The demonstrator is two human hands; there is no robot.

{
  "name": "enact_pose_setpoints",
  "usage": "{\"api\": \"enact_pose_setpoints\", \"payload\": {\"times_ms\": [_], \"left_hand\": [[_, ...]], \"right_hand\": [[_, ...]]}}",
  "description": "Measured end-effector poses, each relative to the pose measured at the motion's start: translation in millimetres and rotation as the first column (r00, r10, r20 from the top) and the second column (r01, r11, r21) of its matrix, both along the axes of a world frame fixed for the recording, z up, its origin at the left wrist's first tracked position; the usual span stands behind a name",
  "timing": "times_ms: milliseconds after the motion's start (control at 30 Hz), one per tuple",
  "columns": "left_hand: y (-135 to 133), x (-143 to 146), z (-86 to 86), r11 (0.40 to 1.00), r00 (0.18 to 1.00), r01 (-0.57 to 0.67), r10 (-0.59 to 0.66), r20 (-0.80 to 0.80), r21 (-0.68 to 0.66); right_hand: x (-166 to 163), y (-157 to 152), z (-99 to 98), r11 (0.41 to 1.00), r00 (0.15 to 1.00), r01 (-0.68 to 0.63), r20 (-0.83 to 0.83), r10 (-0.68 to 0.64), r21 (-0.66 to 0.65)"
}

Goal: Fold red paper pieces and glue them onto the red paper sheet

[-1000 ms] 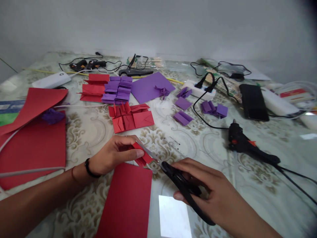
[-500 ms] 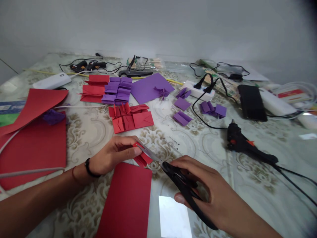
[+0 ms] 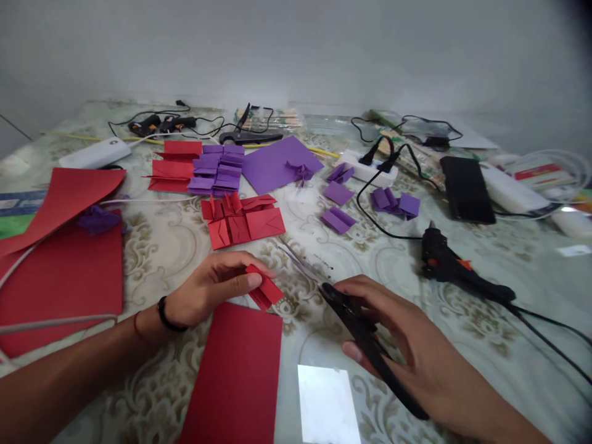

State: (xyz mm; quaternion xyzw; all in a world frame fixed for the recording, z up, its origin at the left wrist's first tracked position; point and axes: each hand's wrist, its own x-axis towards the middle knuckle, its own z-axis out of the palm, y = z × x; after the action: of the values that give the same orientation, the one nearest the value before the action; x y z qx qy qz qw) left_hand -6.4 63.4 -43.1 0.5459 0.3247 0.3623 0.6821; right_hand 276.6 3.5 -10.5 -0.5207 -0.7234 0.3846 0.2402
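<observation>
My left hand point(image 3: 210, 290) pinches a small folded red paper piece point(image 3: 263, 288) just above the table. My right hand point(image 3: 411, 351) grips black-handled scissors point(image 3: 351, 320), whose thin blades point up and left, a short way to the right of the red piece and not touching it. A red paper sheet point(image 3: 235, 376) lies on the table directly below the folded piece, between my two forearms.
Folded red pieces point(image 3: 243, 222) and purple pieces point(image 3: 219, 169) lie further back, beside a purple sheet point(image 3: 277, 161). Large red sheets point(image 3: 60, 271) cover the left. A black glue gun point(image 3: 457, 274) with its cord lies right, behind it a phone point(image 3: 467, 188) and a power strip point(image 3: 367, 169).
The scissors have drawn away from the folded red piece, to the right and back; half a second ago the blades were at the piece. My left hand has stayed in place with the piece.
</observation>
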Motion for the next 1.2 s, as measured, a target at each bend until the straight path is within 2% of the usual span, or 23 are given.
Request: {"api": "enact_pose_setpoints", "payload": {"times_ms": [200,367,633,967,1200], "left_hand": [[-2,4,0.1,0.996,0.996,-0.023,0.031,0.086,-0.088],[-1,5,-3.1,0.99,0.982,-0.02,0.045,0.182,-0.137],[3,4,2.7,0.999,0.997,0.041,-0.04,0.066,-0.002],[3,2,4.0,0.994,0.992,0.101,-0.098,-0.077,0.033],[4,1,4.4,0.989,0.986,0.145,-0.141,-0.086,0.034]], "right_hand": [[-6,0,1.0,0.994,0.995,-0.095,0.035,0.097,-0.056],[-8,-4,0.0,0.992,0.994,-0.099,0.037,0.102,-0.077],[-10,-6,1.0,0.992,0.99,-0.116,0.081,0.119,-0.042],[-10,-7,-2.9,0.991,0.988,-0.13,0.085,0.13,0.004],[-9,-8,-8.4,0.991,0.988,-0.132,0.085,0.131,0.001]]}}
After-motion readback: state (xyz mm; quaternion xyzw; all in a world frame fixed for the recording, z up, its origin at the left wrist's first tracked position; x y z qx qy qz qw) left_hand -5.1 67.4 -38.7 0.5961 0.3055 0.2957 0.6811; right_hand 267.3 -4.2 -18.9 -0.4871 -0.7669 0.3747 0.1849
